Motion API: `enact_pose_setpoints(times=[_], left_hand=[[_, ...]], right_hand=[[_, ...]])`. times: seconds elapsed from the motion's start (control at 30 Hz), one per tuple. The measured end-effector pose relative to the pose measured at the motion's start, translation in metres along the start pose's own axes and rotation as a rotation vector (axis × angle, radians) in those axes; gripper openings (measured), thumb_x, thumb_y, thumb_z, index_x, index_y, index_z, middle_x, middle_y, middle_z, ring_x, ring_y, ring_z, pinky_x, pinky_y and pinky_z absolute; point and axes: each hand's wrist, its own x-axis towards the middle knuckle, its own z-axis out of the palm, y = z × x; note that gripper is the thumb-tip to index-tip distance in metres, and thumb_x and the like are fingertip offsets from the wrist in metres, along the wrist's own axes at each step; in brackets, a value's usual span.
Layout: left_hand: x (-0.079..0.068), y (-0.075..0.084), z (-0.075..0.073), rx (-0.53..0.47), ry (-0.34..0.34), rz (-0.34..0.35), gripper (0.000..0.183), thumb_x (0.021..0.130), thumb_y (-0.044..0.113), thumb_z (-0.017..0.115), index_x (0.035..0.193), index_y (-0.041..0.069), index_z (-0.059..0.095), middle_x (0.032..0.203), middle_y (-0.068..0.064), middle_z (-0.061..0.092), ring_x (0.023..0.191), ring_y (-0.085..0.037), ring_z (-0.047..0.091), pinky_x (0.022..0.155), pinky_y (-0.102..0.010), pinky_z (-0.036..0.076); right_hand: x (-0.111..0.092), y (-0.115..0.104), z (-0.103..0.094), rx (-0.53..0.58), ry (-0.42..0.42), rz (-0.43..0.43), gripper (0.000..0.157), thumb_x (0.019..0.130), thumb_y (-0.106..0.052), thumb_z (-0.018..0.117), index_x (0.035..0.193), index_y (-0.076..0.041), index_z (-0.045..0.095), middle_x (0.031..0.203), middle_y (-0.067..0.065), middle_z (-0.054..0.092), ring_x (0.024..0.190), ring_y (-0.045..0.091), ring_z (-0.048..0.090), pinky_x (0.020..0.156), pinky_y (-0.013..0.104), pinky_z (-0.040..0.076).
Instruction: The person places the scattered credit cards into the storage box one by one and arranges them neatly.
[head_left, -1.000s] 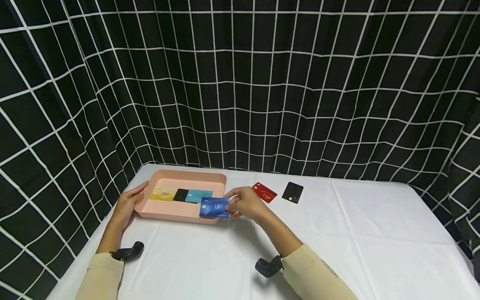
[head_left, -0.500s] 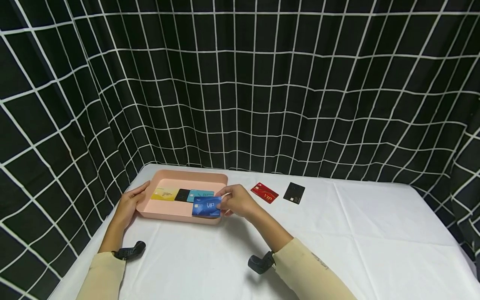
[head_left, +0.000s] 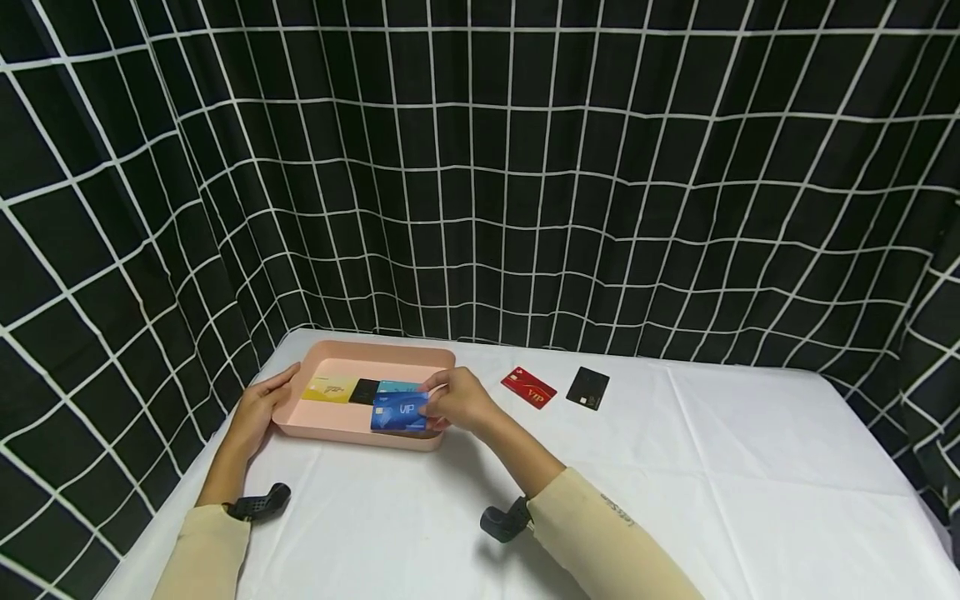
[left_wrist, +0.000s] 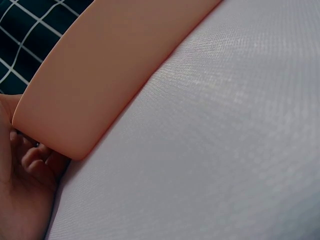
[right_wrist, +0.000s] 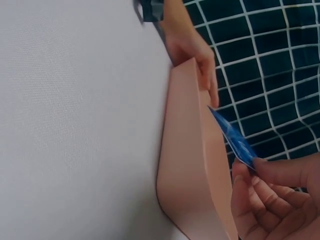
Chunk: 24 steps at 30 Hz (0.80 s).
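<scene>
My right hand [head_left: 459, 402] pinches a blue VIP card [head_left: 397, 412] by its right end. The card is held over the front right part of a pink tray [head_left: 352, 436]. In the right wrist view the blue card [right_wrist: 232, 137] is tilted above the tray's rim, between thumb and fingers. My left hand [head_left: 255, 408] grips the tray's left end; the left wrist view shows curled fingers [left_wrist: 35, 160] against that end. Inside the tray lie a yellow card [head_left: 327, 389], a black card [head_left: 363, 391] and a light blue card [head_left: 397, 386], partly hidden behind the blue one.
On the white tablecloth [head_left: 675, 467], right of the tray, lie a red VIP card [head_left: 529, 387] and a black card [head_left: 588, 387]. A black curtain with a white grid [head_left: 510, 183] stands behind the table and along its sides.
My right hand has moved left with the blue card, from the tray's right edge to farther over the tray, now covering part of the light blue card. My left hand stays at the tray.
</scene>
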Motion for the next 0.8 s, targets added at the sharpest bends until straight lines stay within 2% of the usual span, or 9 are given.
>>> enact_pose_setpoints(times=[0.2,0.5,0.6,0.8], left_hand=[[0.001,-0.003,-0.001,0.006,0.007,0.017,0.047,0.107,0.007,0.037,0.154,-0.001,0.036,0.162,-0.014,0.030,0.153,-0.027,0.021,0.113,-0.017,0.031],[0.001,-0.002,-0.001,0.001,-0.001,0.007,0.047,0.107,0.007,0.037,0.155,0.002,0.036,0.163,-0.012,0.029,0.154,-0.026,0.020,0.118,-0.028,0.027],[0.001,-0.001,-0.001,0.000,0.002,0.003,0.047,0.107,0.007,0.037,0.155,0.002,0.037,0.163,-0.012,0.029,0.154,-0.026,0.020,0.118,-0.027,0.028],[0.001,-0.002,-0.001,-0.008,0.001,0.001,0.048,0.107,0.006,0.036,0.155,0.002,0.036,0.164,-0.012,0.029,0.154,-0.026,0.020,0.116,-0.024,0.029]], right_hand=[[0.005,0.002,0.008,0.022,0.018,0.016,0.025,0.084,0.012,0.072,0.108,0.011,0.068,0.069,0.012,0.067,0.053,0.015,0.064,0.061,0.035,0.062],[0.012,0.007,0.015,0.042,0.040,0.037,0.025,0.084,0.012,0.072,0.109,0.011,0.068,0.073,0.014,0.070,0.054,0.016,0.064,0.062,0.036,0.062],[0.015,0.006,0.017,0.029,0.058,0.048,0.026,0.084,0.012,0.071,0.110,0.010,0.069,0.078,0.015,0.070,0.057,0.018,0.066,0.062,0.036,0.062],[0.019,0.003,0.024,-0.010,0.071,0.058,0.028,0.083,0.012,0.070,0.111,0.009,0.069,0.087,0.018,0.070,0.063,0.026,0.070,0.064,0.044,0.062]])
